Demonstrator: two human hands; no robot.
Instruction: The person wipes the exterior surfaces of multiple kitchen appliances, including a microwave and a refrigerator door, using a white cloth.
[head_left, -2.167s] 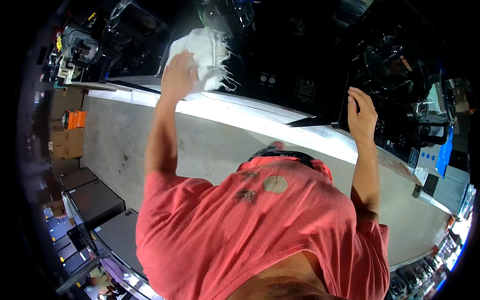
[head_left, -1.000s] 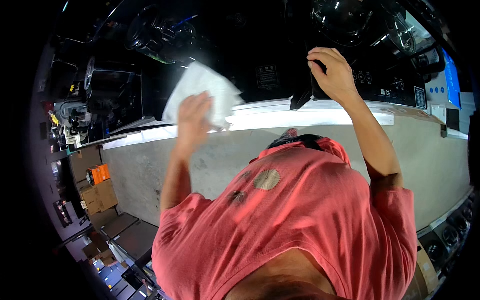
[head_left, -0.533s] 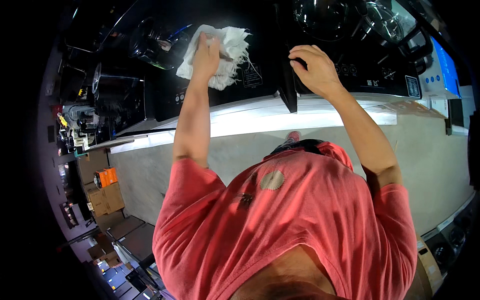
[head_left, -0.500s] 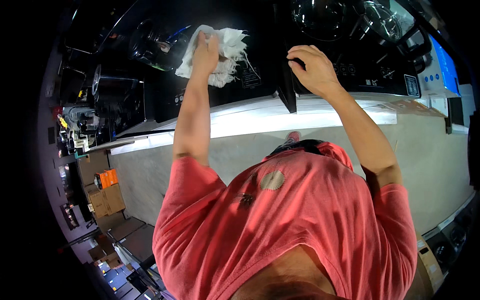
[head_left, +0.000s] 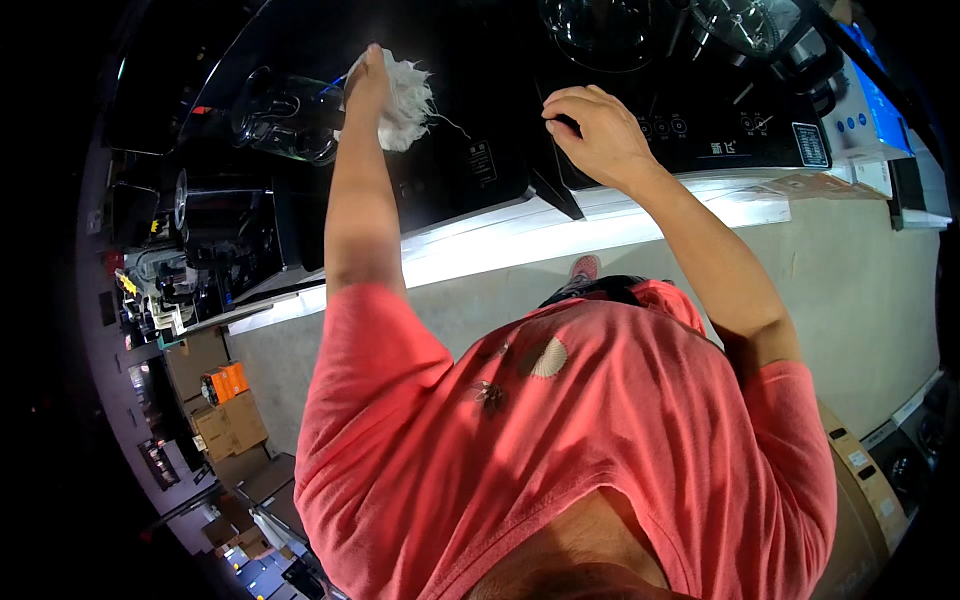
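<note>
My left hand (head_left: pixel 367 88) presses a frayed white cloth (head_left: pixel 405 105) onto a glossy black cooktop (head_left: pixel 440 190), its fingers bunched over the cloth's left part. Just left of that hand stands or lies a clear glass vessel (head_left: pixel 285 120); I cannot tell which. My right hand (head_left: pixel 598 132) rests at the front left part of a second black cooktop (head_left: pixel 690 160). Its fingers bend loosely, the thumb apart from them, and nothing shows in its grasp. Beyond it sits a round glass pot (head_left: pixel 600 35).
At the back right is a pot with a glass lid (head_left: pixel 738 25). A blue and white box (head_left: pixel 870 110) stands at the right end of the counter. Black appliances (head_left: pixel 225 220) fill the left end. Cardboard boxes (head_left: pixel 230 425) are stacked on the floor at left.
My left hand has slid left with the cloth, closer to the glass vessel. My right hand keeps its pose on the cooktop, while the whole view has shifted slightly.
</note>
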